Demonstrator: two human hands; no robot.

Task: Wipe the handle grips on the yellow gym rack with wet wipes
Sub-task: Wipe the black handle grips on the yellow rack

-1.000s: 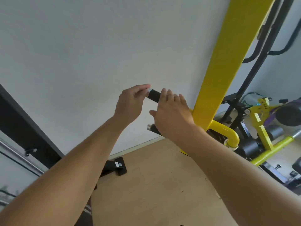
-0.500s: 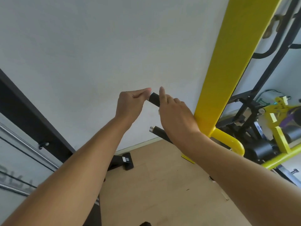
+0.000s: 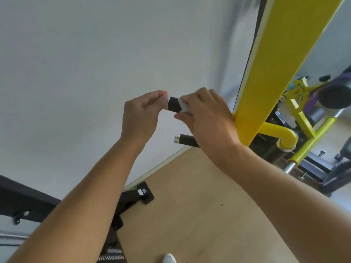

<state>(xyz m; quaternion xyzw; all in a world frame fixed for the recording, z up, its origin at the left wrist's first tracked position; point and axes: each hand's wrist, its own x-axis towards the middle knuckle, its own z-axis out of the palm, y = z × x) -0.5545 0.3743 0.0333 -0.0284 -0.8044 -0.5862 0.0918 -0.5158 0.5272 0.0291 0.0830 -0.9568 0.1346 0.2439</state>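
Note:
A thick yellow rack post (image 3: 273,65) runs up the right side. Two black handle grips stick out from it toward the left. My right hand (image 3: 207,114) is wrapped around the upper grip (image 3: 173,104) with a white wet wipe (image 3: 182,106) pressed under its fingers. My left hand (image 3: 141,115) pinches the free end of that same grip, with a bit of white at the fingertips. The lower grip (image 3: 187,140) with a silver end cap shows just below my right hand, partly hidden by it.
A white wall fills the left and top. A yellow curved tube (image 3: 281,132) joins the post low down. More yellow and black gym gear (image 3: 311,118) stands at the right. A black bench foot (image 3: 143,193) lies on the wooden floor (image 3: 190,215).
My right hand has closed around the upper grip and the white wipe now shows under its fingers. The left hand stays at the grip's end. The view has shifted slightly.

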